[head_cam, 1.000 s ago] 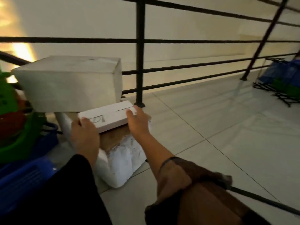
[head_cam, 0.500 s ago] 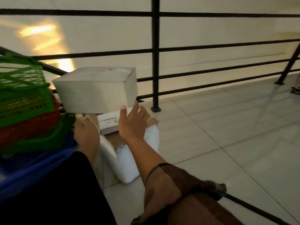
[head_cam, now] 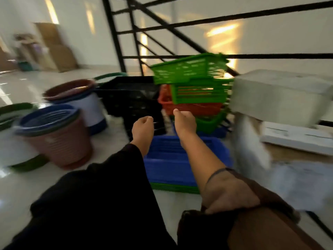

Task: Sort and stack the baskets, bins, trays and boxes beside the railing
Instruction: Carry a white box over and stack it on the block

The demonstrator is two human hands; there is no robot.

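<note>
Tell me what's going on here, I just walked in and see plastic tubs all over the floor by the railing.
A person is sorting containers beside the railing. Right now both hands are empty: the left hand and right hand reach, fingers loosely curled, toward the stack of green and orange baskets, above a blue tray. A white box sits on the pile at right, and nested round bins stand at left. The frame is motion-blurred.

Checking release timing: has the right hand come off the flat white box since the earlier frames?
Yes. The right hand has left the flat white box, now hovering left of it, in front of the red basket; its grip holds nothing.
</note>
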